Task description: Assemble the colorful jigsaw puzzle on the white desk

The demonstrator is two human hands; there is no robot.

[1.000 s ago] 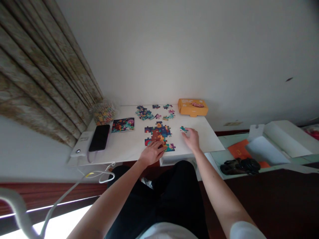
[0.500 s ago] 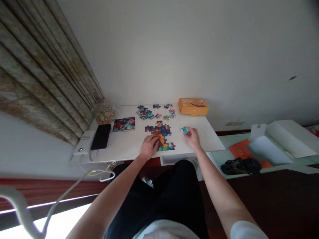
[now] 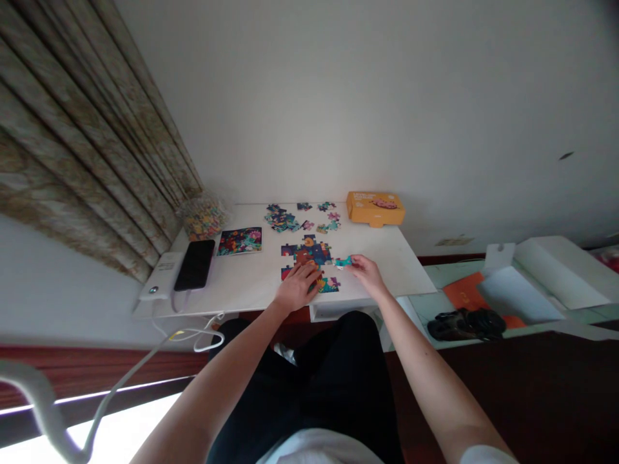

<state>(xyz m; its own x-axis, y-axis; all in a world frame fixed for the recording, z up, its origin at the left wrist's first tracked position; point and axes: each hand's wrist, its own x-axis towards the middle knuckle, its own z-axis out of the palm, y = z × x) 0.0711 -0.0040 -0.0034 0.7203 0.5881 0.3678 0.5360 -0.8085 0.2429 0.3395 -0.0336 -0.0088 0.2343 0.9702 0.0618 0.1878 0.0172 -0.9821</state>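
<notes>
A partly assembled colourful jigsaw (image 3: 310, 254) lies in the middle of a small white table (image 3: 256, 274). My left hand (image 3: 296, 287) rests flat on its lower left part, fingers spread. My right hand (image 3: 367, 272) pinches a teal puzzle piece (image 3: 343, 261) and holds it at the right edge of the assembled part. Loose pieces (image 3: 281, 220) lie scattered at the back of the table, with more (image 3: 327, 225) to their right.
An orange box (image 3: 375, 208) stands at the back right corner. A picture card (image 3: 240, 241), a black phone (image 3: 195, 265) on a white power bank (image 3: 160, 278) and a bag of pieces (image 3: 202, 218) sit at the left. Curtain hangs left; a lower shelf with paper is at the right.
My right hand picked up the teal piece from the table's right side and carried it left to the jigsaw's edge. My left hand shifted slightly on the assembled part.
</notes>
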